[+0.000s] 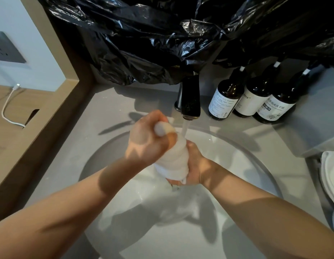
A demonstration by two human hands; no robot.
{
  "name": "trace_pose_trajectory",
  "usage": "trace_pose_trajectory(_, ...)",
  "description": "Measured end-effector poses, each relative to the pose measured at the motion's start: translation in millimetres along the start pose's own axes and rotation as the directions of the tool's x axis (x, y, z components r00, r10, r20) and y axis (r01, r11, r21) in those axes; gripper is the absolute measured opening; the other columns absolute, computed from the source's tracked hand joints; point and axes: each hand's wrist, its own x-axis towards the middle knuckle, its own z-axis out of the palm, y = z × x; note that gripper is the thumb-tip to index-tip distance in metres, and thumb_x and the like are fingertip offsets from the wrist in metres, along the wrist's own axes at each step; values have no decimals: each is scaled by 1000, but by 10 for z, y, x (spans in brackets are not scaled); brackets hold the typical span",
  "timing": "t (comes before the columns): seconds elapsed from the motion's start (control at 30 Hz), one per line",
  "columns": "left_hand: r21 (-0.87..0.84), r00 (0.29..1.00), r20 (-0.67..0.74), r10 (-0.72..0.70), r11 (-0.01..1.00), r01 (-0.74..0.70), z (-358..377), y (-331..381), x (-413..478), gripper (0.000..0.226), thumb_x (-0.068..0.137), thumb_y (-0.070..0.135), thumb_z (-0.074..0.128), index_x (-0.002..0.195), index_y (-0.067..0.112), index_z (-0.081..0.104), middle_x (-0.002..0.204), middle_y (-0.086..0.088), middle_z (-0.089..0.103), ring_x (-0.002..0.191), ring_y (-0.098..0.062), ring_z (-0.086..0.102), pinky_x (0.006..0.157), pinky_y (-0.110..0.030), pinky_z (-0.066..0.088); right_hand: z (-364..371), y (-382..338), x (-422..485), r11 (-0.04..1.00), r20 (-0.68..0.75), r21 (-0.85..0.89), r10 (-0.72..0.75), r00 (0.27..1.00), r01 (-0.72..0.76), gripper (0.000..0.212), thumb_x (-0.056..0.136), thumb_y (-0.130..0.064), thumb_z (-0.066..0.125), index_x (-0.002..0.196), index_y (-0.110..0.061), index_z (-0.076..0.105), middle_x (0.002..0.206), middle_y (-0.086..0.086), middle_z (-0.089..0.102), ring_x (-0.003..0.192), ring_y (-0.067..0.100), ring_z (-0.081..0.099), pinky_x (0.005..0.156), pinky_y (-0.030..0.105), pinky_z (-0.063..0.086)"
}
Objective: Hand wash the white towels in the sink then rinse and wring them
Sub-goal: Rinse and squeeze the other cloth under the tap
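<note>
Left hand (147, 141) grips top of twisted towel (173, 159), right hand (194, 165) grips lower end, both fists curled tight round it. Towel above sink (237, 157) middle, just under running tap (190, 98). Open room toward near rim. Three bottles (254, 98) right of tap, near far rim. One black bag (162, 43) behind.
</note>
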Motion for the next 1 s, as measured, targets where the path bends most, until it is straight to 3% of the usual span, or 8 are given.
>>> trace_pose_trajectory(0.13,-344,967,2,-255,908,240,104,-204,-56,44,46,47,64,84,32,49,85,16,57,81,-6,54,73,-21,44,-116,24,-17,991,-98,128,-36,995,48,22,79,-34,47,72,-15,56,51,1,52,38,19,54,44,17,46)
trace_pose_trajectory(0.27,-697,901,227,-369,585,415,186,-293,-92,69,42,26,75,106,22,48,109,-11,55,98,-25,57,80,-33,50,-290,111,-57,968,-83,218,-112,990,127,25,81,-35,43,83,-15,59,55,4,57,43,23,59,44,24,50)
trace_pose_trajectory(0.4,-655,864,418,-280,566,500,214,-429,-169,76,67,14,77,134,8,42,127,-15,60,118,-29,58,100,-43,46,-427,164,-204,946,-38,266,-180,983,184,35,81,-38,41,85,-11,63,62,6,63,50,25,64,46,25,52)
trace_pose_trajectory(0.57,-644,734,303,-608,437,628,389,-371,-160,83,58,42,84,129,20,48,123,-12,63,103,-26,66,81,-40,56,-526,226,-196,893,-251,-14,-438,863,449,55,76,-57,48,110,-19,68,109,8,71,99,26,67,90,38,52)
trace_pose_trajectory(0.7,-700,696,326,-639,332,633,479,-255,-92,46,75,49,69,104,14,60,108,-11,66,94,-27,65,88,-42,53,-605,378,-246,821,-238,-122,-569,787,557,58,68,-52,56,112,-15,61,107,8,69,99,24,66,77,35,51)
trace_pose_trajectory(0.83,-564,698,-266,-665,695,446,546,-130,-50,10,81,32,68,81,23,65,85,0,63,79,-19,63,78,-35,54,-647,415,-397,739,-162,-358,-651,742,571,32,79,-30,60,103,-11,53,80,11,56,68,13,56,65,19,44)
trace_pose_trajectory(0.93,-500,725,253,-640,555,664,446,-10,-37,17,81,31,72,90,20,62,102,-13,66,90,-27,65,88,-41,52,-529,305,-451,602,-11,-432,-748,664,671,49,78,-15,69,119,-22,43,100,-12,52,73,-9,55,58,3,41)
trace_pose_trajectory(1.0,-432,700,316,-641,559,708,329,-65,-25,30,79,40,72,98,19,63,102,-14,69,91,-29,67,84,-42,55,-350,276,-409,549,95,-550,-707,700,629,76,72,-25,78,132,-32,33,117,-19,46,98,-4,53,74,5,43)
